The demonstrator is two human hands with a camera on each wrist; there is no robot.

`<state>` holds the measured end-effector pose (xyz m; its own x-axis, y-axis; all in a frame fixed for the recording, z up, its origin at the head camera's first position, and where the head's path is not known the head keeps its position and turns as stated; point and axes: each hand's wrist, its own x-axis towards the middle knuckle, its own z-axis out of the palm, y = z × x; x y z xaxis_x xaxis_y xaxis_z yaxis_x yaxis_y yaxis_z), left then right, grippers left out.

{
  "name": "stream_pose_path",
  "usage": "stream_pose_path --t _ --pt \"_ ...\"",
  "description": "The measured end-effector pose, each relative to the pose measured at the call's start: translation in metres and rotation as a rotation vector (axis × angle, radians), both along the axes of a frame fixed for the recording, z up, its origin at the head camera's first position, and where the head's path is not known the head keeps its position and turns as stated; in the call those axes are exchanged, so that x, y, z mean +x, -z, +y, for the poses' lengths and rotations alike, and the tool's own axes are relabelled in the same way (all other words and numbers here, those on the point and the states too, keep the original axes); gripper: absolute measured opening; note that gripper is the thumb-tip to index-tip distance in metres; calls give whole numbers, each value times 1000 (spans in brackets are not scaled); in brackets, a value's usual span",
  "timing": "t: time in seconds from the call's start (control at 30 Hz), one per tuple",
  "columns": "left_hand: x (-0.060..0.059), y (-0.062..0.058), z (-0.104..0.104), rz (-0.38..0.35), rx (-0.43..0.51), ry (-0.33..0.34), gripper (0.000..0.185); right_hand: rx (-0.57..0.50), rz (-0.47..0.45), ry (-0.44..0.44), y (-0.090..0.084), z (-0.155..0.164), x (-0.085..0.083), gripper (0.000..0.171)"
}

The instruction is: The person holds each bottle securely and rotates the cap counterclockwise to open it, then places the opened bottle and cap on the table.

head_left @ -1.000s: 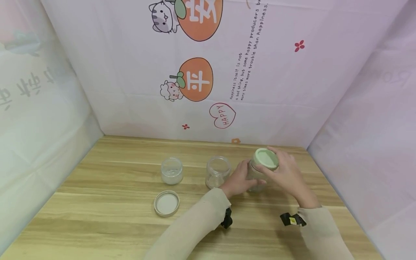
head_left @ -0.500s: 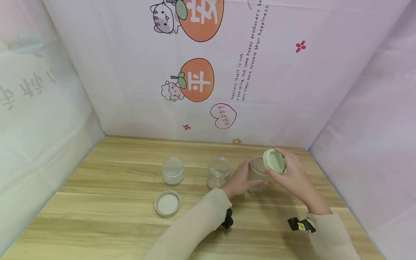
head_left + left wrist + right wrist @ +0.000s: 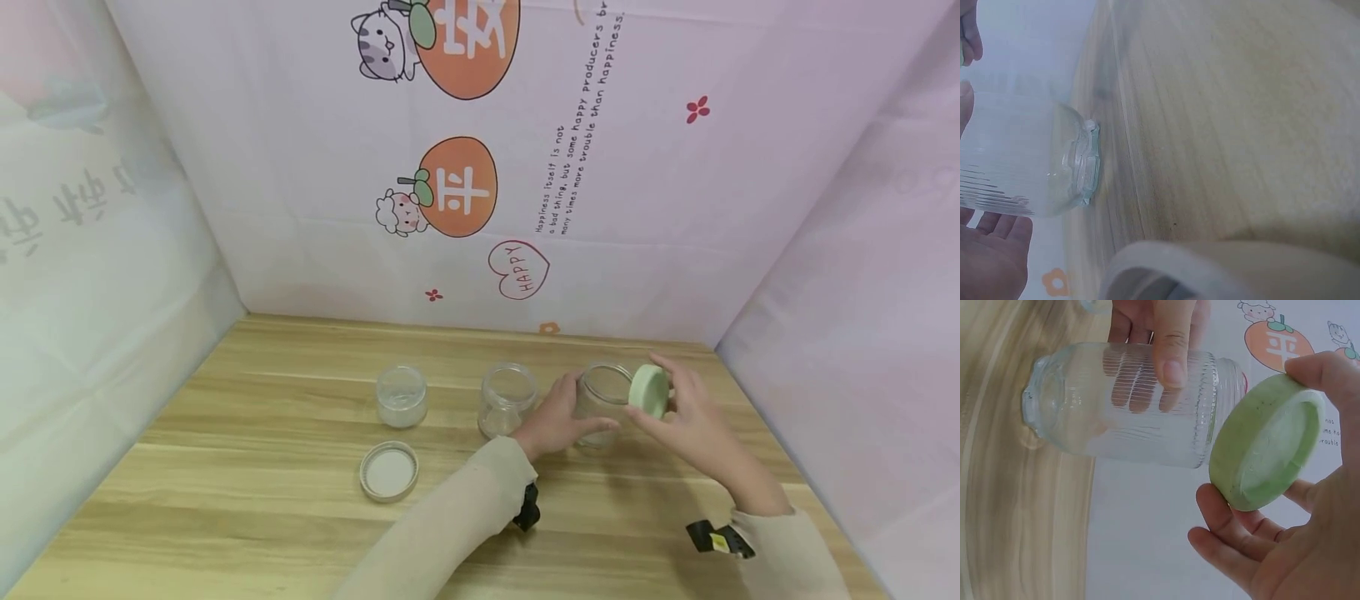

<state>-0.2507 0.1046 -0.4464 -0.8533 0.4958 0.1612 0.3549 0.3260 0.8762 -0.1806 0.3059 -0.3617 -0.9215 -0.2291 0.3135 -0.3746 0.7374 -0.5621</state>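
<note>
Gripping the ribbed clear glass jar (image 3: 600,406) around its side, the left hand (image 3: 558,414) keeps it upright on the light wooden surface (image 3: 262,517), near the far right corner. Thumb and fingers curl round the ribbed wall; the right wrist view shows a fingertip pressed on the glass (image 3: 1124,404). Jar mouth is uncovered.

Right hand (image 3: 693,421) holds the pale green round lid (image 3: 649,391) just right of the jar's mouth, tilted on edge, hollow underside facing the palm side in the right wrist view (image 3: 1266,442). Thumb sits on the lid's upper rim, fingers under the lower rim. Lid is just beside the jar's neck; whether they touch cannot be told.

Left wrist view: jar base (image 3: 1054,165) rests on the surface, left palm (image 3: 991,259) beside it.

Other items: a second clear glass jar without lid (image 3: 507,398) stands just left of the left hand, along the far edge. A smaller clear glass jar (image 3: 401,396) stands further left, well apart. A silver-rimmed round lid (image 3: 388,471) lies flat in front of the smaller jar, toward the near edge. Cream sleeves cover both forearms.
</note>
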Motion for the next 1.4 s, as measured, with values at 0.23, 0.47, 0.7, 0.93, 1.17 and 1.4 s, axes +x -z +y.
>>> stream_pose_path --t 0.23,0.47,0.7,0.93,1.17,1.4 --pt "3 -2 -1 -7 -11 -7 100 -26 -9 -52 4 6 7 83" --pt "4 -3 -1 11 -27 -6 97 -24 -54 -70 8 13 14 73" --pt "6 -6 -1 28 -40 -9 94 5 -122 -126 15 19 23 69" --pt "7 -8 -2 17 -38 -18 97 -97 -278 -245 26 24 30 67" --pt "7 -8 -2 16 -38 -26 96 -103 -359 -277 46 24 34 76" --pt "6 -7 -1 -9 -41 -21 97 -50 -349 -280 63 24 36 78"
